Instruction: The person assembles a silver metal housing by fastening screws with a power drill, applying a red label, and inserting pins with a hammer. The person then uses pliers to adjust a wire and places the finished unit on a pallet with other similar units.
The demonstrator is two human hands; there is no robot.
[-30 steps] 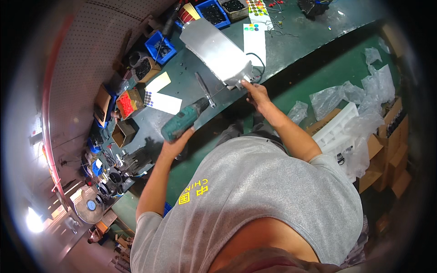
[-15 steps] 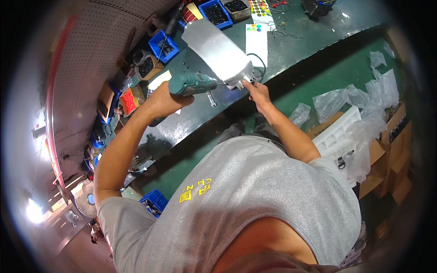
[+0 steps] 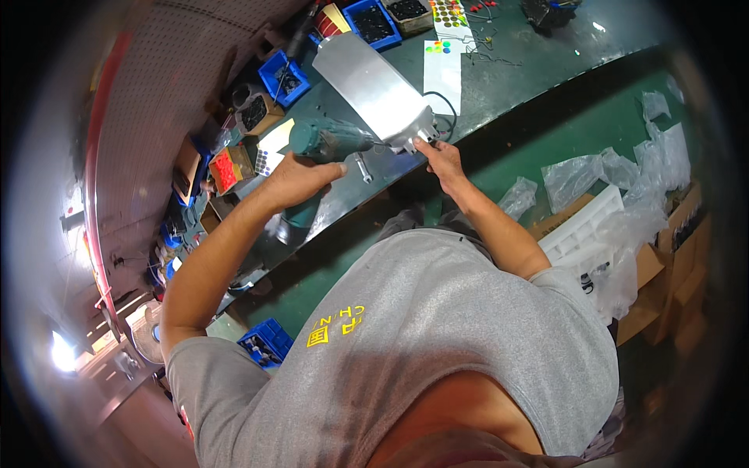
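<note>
My left hand (image 3: 303, 181) is wrapped round the handle of a dark green power drill (image 3: 331, 139), its thumb lying along the near side. The drill lies level, with its tip at the near end of a silver box-shaped metal housing (image 3: 370, 82). Whether the tip sits in a screw is too small to tell. My right hand (image 3: 443, 161) grips the end of that housing, thumb on top, beside its fittings. From this end a black cable (image 3: 449, 105) loops out. A metal wrench (image 3: 363, 168) lies on the bench just below the drill's nose.
Blue bins (image 3: 282, 79) and cardboard boxes of small parts line the back of the green bench (image 3: 530, 66). Sticker sheets (image 3: 442, 82) lie beyond the housing. Plastic bags (image 3: 573, 181), a white foam tray (image 3: 581, 226) and cartons (image 3: 679, 265) stand on the floor at right.
My left hand has shifted right and slightly down round the drill, and the handle's lower part now shows below it. My right hand stays on the housing.
</note>
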